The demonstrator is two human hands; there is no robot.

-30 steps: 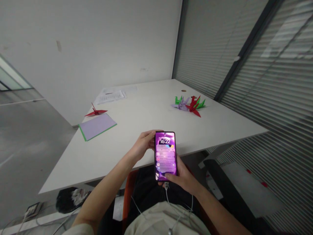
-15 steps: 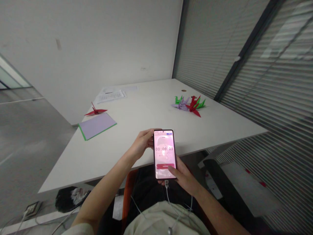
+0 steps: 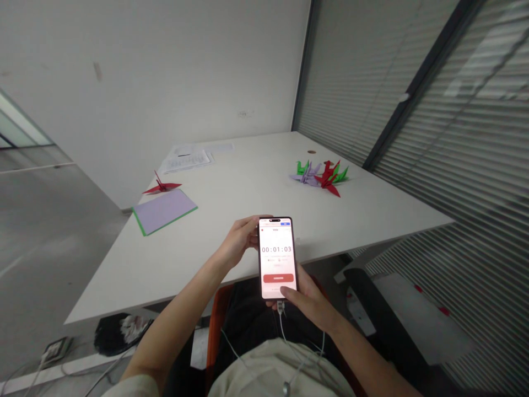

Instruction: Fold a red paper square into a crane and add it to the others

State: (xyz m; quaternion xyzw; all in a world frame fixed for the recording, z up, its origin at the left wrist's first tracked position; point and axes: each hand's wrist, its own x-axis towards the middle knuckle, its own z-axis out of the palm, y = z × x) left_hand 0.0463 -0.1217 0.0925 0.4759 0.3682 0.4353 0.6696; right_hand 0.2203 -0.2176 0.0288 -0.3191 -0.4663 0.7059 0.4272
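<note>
A smartphone (image 3: pixel 278 264) with a lit screen is held upright between my two hands, in front of the table's near edge. Its screen shows a timer reading 00:01:03 above a red button. My left hand (image 3: pixel 242 238) grips the upper left side, thumb along the edge and fingers partly hidden behind. My right hand (image 3: pixel 308 295) clasps the lower right side, its thumb over the bottom of the screen. A white cable (image 3: pixel 281 310) is plugged into the phone's lower end and runs down over my lap.
On the white table (image 3: pixel 231 193), purple and green paper sheets (image 3: pixel 165 211) lie at the left beside a red paper crane (image 3: pixel 162 186). Several folded cranes (image 3: pixel 326 181) cluster at the right. Printed papers (image 3: pixel 188 160) lie at the back left. Window blinds (image 3: pixel 467 154) border the right.
The phone's screen went from a lock screen at 16:22 to a timer, whose reading then changed from 00:00:03 to 00:01:03. My right thumb shifted over the screen; both hands kept hold.
</note>
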